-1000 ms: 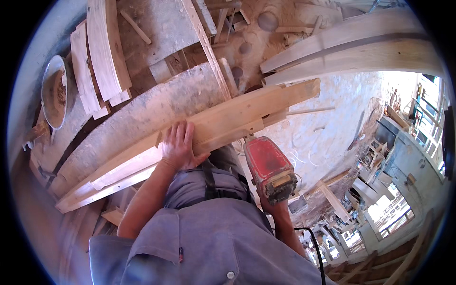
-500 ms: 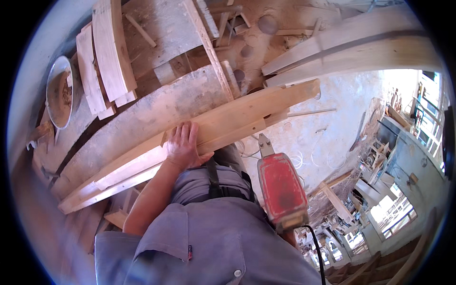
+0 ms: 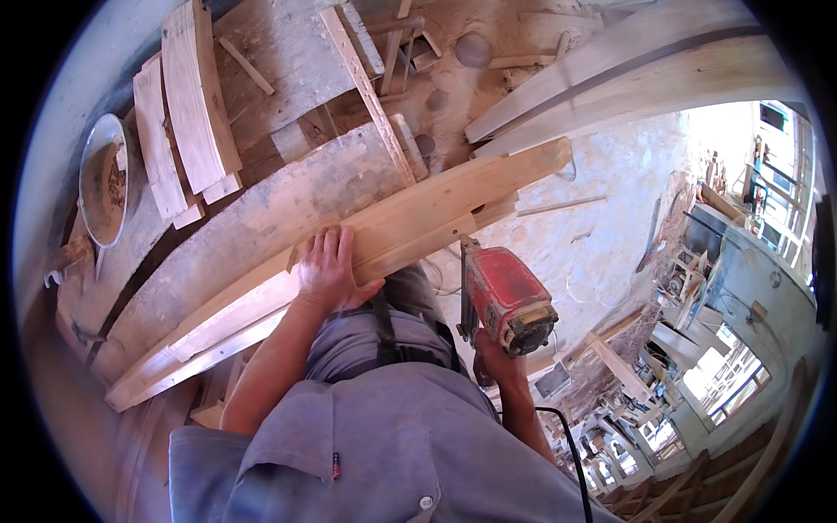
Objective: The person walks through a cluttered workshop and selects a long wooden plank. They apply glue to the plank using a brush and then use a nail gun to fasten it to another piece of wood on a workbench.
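A long assembly of pale wooden boards (image 3: 436,205) lies slantwise across a worn, curved workbench (image 3: 288,187). My left hand (image 3: 327,275) rests on the boards' near side, fingers stretched over the wood and thumb apart. My right hand (image 3: 501,362) is wrapped round the handle of a red nail gun (image 3: 506,283), partly hidden beneath its body. The nail gun's nose sits at the near edge of the boards; whether it touches the wood I cannot tell. A black hose (image 3: 571,444) runs down past my right forearm.
Cut boards (image 3: 196,100) are stacked at the back left, near a round metal bowl (image 3: 105,183) with brownish contents. Large curved planks (image 3: 628,78) extend across the far right. Timber clutter (image 3: 619,366) lines the right-hand wall, and a thin stick (image 3: 562,207) lies on the floor.
The nail gun has turned and its nose has come up to the boards' near edge. More of my right hand and forearm now shows. My left hand stays on the wood.
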A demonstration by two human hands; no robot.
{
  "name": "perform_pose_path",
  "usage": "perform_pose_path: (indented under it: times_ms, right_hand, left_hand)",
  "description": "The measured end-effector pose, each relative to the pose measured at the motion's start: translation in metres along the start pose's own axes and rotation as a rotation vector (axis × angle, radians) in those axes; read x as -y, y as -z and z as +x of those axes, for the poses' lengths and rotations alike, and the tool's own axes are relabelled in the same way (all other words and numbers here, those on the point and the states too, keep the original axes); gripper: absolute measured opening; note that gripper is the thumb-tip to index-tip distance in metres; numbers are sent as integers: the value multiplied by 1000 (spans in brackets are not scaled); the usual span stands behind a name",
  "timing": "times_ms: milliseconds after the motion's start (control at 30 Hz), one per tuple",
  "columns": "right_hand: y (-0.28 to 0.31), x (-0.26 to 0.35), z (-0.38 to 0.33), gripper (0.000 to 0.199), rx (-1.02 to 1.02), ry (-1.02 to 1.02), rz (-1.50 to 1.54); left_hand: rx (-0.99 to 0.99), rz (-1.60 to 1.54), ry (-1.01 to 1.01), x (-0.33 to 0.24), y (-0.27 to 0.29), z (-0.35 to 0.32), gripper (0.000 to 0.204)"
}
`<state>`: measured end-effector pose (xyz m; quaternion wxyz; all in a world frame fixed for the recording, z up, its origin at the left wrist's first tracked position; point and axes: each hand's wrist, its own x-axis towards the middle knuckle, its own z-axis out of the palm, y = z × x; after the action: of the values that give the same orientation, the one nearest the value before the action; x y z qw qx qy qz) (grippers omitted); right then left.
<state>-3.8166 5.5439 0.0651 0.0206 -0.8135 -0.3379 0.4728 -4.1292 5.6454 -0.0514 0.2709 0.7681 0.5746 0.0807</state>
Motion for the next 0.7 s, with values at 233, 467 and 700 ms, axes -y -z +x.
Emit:
perform_pose_path:
  times_ms: [233, 467, 700]
  right_hand:
    - [19, 23, -17, 15, -5, -157, 234]
    - [34, 66, 0, 22, -2, -165, 474]
    - [43, 111, 33, 47, 126, 101, 892]
  left_hand:
    - [-4, -8, 17, 0, -1, -2, 104]
    - [-37, -15, -9, -1, 2, -1, 101]
    - [-9, -28, 23, 0, 1, -6, 103]
